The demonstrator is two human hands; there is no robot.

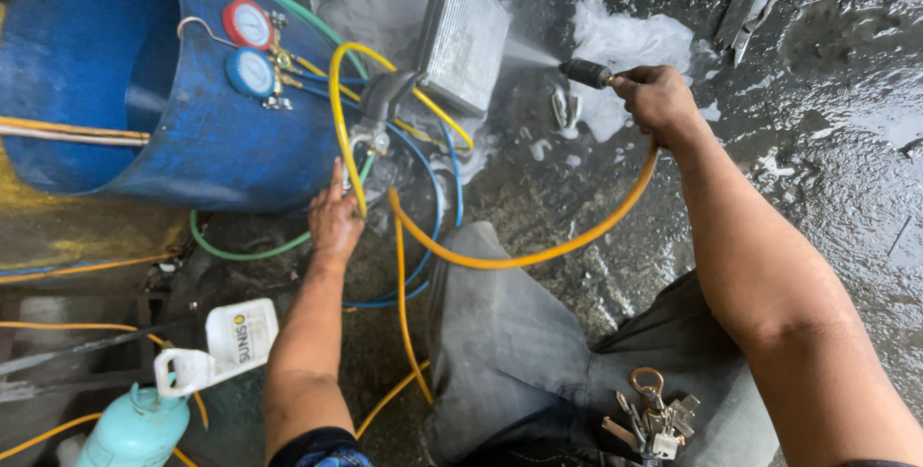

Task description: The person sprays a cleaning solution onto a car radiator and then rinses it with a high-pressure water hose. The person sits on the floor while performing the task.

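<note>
My right hand point(659, 100) grips a black spray nozzle point(585, 72) on a yellow hose point(538, 255). A jet of water leaves the nozzle toward a finned metal coil block point(466, 34) standing upright on the wet ground. White foam point(630, 44) spreads behind the nozzle. My left hand point(335, 219) rests with fingers together against the pipes and hoses at the coil's lower end, beside a blue drum point(192, 140).
A gauge set with a red dial point(247, 23) and a blue dial point(251, 72) hangs on the drum's rim. Green, blue and yellow hoses loop on the ground. A white jug point(231, 340) and a teal gas cylinder point(130, 433) lie lower left. Keys point(654, 414) hang at my waist.
</note>
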